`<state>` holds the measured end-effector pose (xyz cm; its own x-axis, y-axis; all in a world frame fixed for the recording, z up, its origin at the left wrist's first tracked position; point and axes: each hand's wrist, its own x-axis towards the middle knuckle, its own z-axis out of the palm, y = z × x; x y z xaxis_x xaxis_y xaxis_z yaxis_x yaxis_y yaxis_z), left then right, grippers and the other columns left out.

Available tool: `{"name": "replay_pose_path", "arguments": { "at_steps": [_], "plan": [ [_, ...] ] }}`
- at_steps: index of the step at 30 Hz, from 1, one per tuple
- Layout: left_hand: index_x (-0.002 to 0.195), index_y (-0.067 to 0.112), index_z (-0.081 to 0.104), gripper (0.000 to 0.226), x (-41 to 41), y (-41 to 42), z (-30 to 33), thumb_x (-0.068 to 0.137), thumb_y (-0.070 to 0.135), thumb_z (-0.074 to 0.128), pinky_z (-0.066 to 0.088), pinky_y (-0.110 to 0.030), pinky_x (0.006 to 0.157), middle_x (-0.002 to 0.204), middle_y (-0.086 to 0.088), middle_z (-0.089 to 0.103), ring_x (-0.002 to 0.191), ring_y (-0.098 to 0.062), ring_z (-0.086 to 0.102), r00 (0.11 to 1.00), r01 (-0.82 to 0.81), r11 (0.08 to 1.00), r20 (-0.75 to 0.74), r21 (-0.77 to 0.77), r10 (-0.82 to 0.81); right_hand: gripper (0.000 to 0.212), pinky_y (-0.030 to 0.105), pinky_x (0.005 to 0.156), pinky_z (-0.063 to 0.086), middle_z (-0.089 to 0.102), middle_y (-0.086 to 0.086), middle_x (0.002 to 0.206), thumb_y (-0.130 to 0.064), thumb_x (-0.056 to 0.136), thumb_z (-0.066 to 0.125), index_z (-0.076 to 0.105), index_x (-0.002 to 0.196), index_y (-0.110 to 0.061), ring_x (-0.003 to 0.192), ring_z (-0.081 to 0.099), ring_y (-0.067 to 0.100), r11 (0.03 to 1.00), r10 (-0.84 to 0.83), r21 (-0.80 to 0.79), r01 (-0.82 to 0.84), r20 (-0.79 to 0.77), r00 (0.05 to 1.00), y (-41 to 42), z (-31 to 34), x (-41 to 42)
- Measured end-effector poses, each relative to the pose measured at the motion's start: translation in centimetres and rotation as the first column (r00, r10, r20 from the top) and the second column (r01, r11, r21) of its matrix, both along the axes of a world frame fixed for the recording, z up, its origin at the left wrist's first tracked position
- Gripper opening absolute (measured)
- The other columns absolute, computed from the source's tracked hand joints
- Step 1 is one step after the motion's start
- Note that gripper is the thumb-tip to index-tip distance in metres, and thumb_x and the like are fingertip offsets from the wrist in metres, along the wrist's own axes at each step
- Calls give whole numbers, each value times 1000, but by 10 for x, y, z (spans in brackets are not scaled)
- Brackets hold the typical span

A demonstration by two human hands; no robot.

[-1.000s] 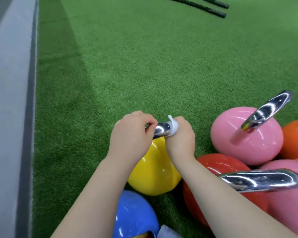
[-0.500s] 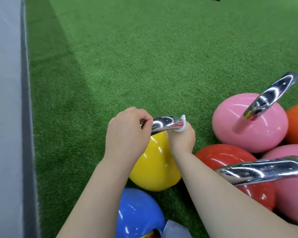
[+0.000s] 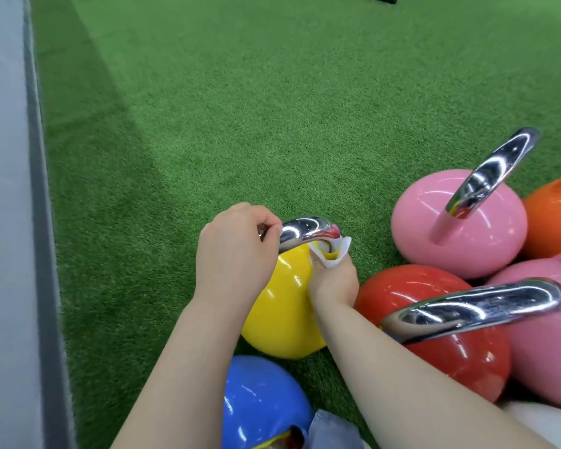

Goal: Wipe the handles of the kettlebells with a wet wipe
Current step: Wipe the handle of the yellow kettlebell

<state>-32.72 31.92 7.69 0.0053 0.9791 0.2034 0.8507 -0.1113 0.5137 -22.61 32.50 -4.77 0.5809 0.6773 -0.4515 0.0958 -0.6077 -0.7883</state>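
Note:
A yellow kettlebell (image 3: 285, 315) stands on the green turf, its chrome handle (image 3: 305, 230) arching over the top. My left hand (image 3: 237, 254) grips the left end of that handle. My right hand (image 3: 334, 280) sits below the handle's right end and holds a white wet wipe (image 3: 332, 254), wrapped around the right leg of the handle. The wipe's upper edge flares open around the metal.
A pink kettlebell (image 3: 457, 228) with a tilted chrome handle (image 3: 493, 170), a red one (image 3: 434, 332), another pink one (image 3: 544, 345), an orange one (image 3: 554, 218) and a blue one (image 3: 263, 403) crowd the right and bottom. A grey ledge (image 3: 7, 222) runs along the left. Open turf (image 3: 272, 108) lies ahead.
My right hand has slid the wipe from the top of the handle down its right end onto the leg. My left hand keeps its grip. The camera tilted down slightly.

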Motion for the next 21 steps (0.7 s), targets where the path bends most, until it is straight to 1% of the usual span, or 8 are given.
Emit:
{"name": "replay_pose_path", "arguments": {
  "at_steps": [3,5,7,10,14,16,18,21],
  "plan": [
    [79,23,70,9,0,0,-2,84,22,62,46,-35,73,77,8,57,80,-19,59,1000,4,1000,12,-3,-4,37,42,96,44,66,4,110,-47,80,64,62,109,-23,104,60,30,996,69,-57,-72,-54,996,13,6,7],
    [79,23,70,9,0,0,-2,84,22,62,47,-35,73,77,9,57,79,-19,59,1000,6,1000,17,-5,-6,29,39,93,47,67,3,108,-42,81,65,65,103,-22,103,61,29,992,107,-51,-112,-87,990,18,11,11],
    [79,23,70,9,-1,1,-2,83,21,62,47,-36,73,77,8,58,79,-19,59,1000,7,1000,27,-8,-7,25,34,87,48,68,4,106,-37,82,66,66,101,-21,102,61,29,995,94,-21,-95,-52,994,17,14,10],
    [77,23,69,9,-1,0,-1,83,21,63,47,-35,73,76,8,58,78,-19,59,1000,17,1000,24,-1,-17,27,29,78,42,66,3,107,-34,84,65,62,107,-19,101,60,28,1000,15,22,-16,28,999,10,18,1],
    [78,23,69,9,-1,0,0,83,21,63,46,-34,73,75,8,57,77,-19,58,1000,17,1000,-3,1,-17,29,31,81,40,62,7,114,-28,89,58,57,117,-19,106,57,31,996,-17,86,13,39,999,-8,13,-2],
    [78,24,69,9,-1,0,1,83,21,63,44,-32,71,73,10,55,77,-18,58,1000,13,1000,-7,-2,-13,34,36,94,39,48,13,134,-32,91,56,56,121,-16,120,47,33,1000,7,14,-8,45,999,-14,7,-2],
    [78,24,69,9,-1,-1,1,83,22,63,44,-32,70,72,10,53,77,-18,58,1000,10,1000,-12,-4,-10,44,39,104,32,26,10,150,-40,91,53,54,130,-20,133,30,32,993,7,-116,1,65,998,-14,6,-3],
    [78,25,69,9,-1,0,0,83,22,63,44,-32,70,73,10,55,78,-18,58,1000,8,1000,-12,-6,-8,44,38,99,35,36,7,137,-43,91,51,56,125,-17,124,34,30,989,17,-151,-2,99,995,-10,9,-3]
  ]
}}
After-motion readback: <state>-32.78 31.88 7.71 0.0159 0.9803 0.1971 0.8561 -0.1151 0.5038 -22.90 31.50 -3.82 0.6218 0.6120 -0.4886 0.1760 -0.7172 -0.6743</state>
